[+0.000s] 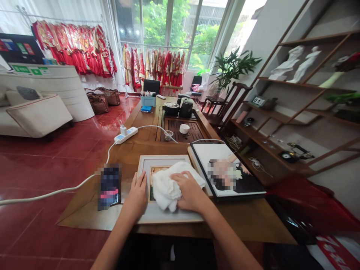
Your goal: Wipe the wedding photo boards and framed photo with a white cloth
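A picture frame with a pale wooden rim and grey-white mat lies flat on the wooden table. My left hand rests along its left edge, fingers stretched out and lying flat. My right hand is closed on a bunched white towel, pressed on the middle of the frame. The towel hides most of the small picture inside; only its left strip shows. Just right of the frame, a black-edged photo panel lies on top of another pale frame.
A phone lies left of the frame. A power strip with a white cable is at the table's left edge. Beyond are a tea tray with a white cup, a kettle and a blue box. Shelves stand right.
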`<state>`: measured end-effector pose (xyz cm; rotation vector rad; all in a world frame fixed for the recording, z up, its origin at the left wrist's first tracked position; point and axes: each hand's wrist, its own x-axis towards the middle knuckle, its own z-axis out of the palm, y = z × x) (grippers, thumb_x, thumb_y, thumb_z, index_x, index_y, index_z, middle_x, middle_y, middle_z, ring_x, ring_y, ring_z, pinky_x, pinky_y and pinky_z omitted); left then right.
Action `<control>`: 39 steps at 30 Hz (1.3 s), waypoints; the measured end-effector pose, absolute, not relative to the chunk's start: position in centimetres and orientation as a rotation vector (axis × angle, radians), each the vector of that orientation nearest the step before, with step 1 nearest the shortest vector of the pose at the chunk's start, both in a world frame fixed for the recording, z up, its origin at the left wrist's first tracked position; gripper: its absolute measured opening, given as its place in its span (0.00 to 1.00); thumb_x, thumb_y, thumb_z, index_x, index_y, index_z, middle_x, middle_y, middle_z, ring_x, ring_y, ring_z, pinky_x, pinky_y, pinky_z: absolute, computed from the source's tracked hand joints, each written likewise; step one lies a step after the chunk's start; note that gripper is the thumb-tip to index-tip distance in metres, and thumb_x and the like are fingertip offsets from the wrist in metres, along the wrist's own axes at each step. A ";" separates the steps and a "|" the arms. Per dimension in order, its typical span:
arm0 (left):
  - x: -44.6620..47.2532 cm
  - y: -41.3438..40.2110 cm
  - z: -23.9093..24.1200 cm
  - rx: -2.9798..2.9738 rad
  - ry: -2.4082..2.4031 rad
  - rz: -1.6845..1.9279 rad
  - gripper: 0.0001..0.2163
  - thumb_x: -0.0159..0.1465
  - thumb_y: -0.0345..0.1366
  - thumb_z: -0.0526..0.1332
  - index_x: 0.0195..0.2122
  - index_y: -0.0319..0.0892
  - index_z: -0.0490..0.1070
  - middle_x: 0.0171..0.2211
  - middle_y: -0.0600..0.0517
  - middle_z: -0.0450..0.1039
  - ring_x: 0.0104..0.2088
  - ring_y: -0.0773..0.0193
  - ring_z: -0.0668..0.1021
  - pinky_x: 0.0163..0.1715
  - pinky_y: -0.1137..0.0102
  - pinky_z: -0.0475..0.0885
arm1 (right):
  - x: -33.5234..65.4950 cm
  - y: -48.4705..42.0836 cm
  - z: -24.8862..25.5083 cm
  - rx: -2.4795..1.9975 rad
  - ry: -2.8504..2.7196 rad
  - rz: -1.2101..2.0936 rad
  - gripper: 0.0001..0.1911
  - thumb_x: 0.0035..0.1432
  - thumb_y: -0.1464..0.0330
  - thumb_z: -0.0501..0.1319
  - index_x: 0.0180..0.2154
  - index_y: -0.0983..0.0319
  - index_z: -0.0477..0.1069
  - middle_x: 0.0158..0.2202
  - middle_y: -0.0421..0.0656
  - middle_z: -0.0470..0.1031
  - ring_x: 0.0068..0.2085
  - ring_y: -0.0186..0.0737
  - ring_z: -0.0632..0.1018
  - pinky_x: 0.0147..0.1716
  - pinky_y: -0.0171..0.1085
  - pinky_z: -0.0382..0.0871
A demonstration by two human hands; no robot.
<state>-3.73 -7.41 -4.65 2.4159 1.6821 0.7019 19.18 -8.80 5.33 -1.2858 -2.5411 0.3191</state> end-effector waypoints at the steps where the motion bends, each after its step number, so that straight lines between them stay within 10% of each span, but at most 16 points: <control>1: -3.7 -7.4 -4.6 2.412 1.679 0.696 0.29 0.59 0.19 0.43 0.62 0.35 0.57 0.64 0.42 0.56 0.67 0.47 0.47 0.60 0.52 0.61 | 19.0 -9.4 5.4 -1.250 -2.562 0.352 0.13 0.47 0.65 0.61 0.38 0.59 0.70 0.45 0.46 0.74 0.50 0.46 0.70 0.57 0.45 0.45; 15: -3.7 -7.6 -4.3 2.375 1.666 0.705 0.28 0.59 0.20 0.44 0.62 0.34 0.57 0.64 0.41 0.54 0.67 0.47 0.46 0.61 0.51 0.60 | 22.3 -7.8 6.0 -1.597 -2.564 -0.043 0.30 0.45 0.71 0.58 0.54 0.62 0.65 0.52 0.51 0.71 0.56 0.52 0.66 0.56 0.52 0.45; 27: -3.9 -7.8 -4.1 2.370 1.594 0.734 0.28 0.60 0.22 0.47 0.63 0.34 0.55 0.65 0.41 0.53 0.67 0.47 0.45 0.61 0.50 0.60 | 17.6 -11.6 5.1 -1.095 -2.715 0.412 0.29 0.46 0.64 0.60 0.53 0.57 0.66 0.51 0.45 0.72 0.53 0.47 0.69 0.58 0.46 0.45; 39: -3.6 -7.6 -4.3 2.382 1.636 0.782 0.30 0.58 0.19 0.45 0.64 0.36 0.54 0.64 0.41 0.55 0.67 0.48 0.45 0.61 0.49 0.60 | 20.9 -7.6 6.0 -1.620 -2.565 0.032 0.27 0.45 0.68 0.59 0.50 0.63 0.67 0.50 0.51 0.71 0.54 0.50 0.67 0.56 0.49 0.46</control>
